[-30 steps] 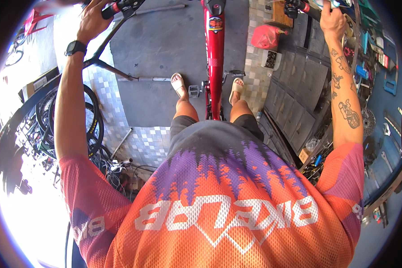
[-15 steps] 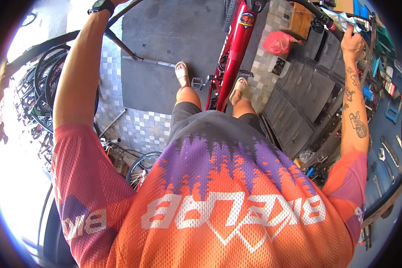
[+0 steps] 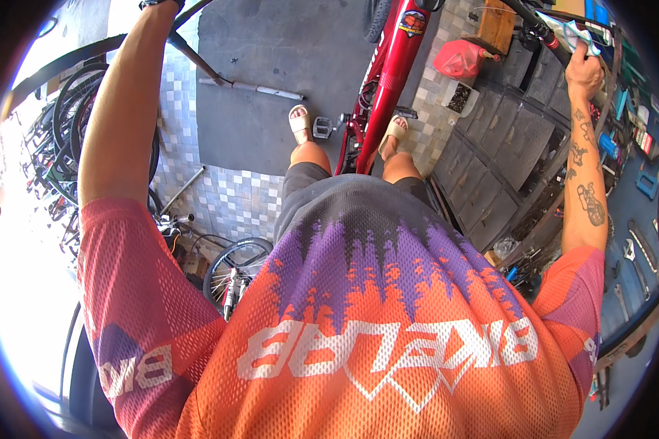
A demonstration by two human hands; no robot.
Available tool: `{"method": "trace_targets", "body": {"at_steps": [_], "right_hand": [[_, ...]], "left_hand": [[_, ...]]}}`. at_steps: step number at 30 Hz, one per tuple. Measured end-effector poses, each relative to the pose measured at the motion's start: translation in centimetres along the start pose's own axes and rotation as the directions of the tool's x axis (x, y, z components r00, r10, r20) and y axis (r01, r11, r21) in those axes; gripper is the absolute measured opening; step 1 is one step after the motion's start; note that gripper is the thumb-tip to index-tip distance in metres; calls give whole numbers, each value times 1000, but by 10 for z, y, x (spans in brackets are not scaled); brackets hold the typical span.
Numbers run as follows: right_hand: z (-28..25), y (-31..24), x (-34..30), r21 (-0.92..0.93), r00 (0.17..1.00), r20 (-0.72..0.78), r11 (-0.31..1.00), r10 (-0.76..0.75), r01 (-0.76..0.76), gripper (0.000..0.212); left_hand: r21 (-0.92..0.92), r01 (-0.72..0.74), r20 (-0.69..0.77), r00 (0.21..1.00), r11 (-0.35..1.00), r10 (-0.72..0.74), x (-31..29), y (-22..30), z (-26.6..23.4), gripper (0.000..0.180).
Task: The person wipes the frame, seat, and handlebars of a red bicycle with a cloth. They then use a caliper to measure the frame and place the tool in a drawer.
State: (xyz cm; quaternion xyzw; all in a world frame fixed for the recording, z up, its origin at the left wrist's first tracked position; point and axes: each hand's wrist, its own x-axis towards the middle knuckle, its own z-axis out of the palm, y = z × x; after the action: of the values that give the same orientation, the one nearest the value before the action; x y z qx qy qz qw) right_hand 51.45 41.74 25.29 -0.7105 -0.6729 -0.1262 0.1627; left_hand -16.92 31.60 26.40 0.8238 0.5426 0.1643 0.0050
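Observation:
A red bicycle frame (image 3: 389, 77) stands between my legs, its crank and pedal (image 3: 322, 127) beside my sandalled feet. At the upper right my right hand (image 3: 584, 77) is closed around a crumpled white and light-blue cloth (image 3: 580, 35). That cloth lies close to the black handlebar (image 3: 529, 23); whether it touches the bar I cannot tell. My left arm (image 3: 128, 110) reaches up to the top edge, where only a dark wristband (image 3: 161, 2) shows. The left hand itself is beyond the picture.
Several bicycles and wheels (image 3: 73, 124) crowd the left side. Grey drawers (image 3: 490, 146) stand at the right, beside a blue surface with wrenches (image 3: 630, 252). A red plastic bag (image 3: 458, 58) and a wooden box (image 3: 496, 28) sit near the drawers. A metal tube (image 3: 267, 91) crosses the dark mat.
My left hand has slipped past the top edge. My right hand, still holding the cloth, has shifted slightly to the right in view. The whole view has shifted a little.

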Motion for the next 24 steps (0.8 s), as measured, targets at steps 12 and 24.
{"method": "trace_targets", "body": {"at_steps": [12, 24], "right_hand": [[-6, -11, -9, 6, 999, 13, 999, -49, 49, 80], [-4, -10, 6, -111, 997, 63, 993, -36, 42, 81]], "left_hand": [[7, 35, 87, 996, 999, -35, 3, -17, 10, 39], [-49, 51, 55, 997, 998, -48, -7, -28, 9, 40]]}}
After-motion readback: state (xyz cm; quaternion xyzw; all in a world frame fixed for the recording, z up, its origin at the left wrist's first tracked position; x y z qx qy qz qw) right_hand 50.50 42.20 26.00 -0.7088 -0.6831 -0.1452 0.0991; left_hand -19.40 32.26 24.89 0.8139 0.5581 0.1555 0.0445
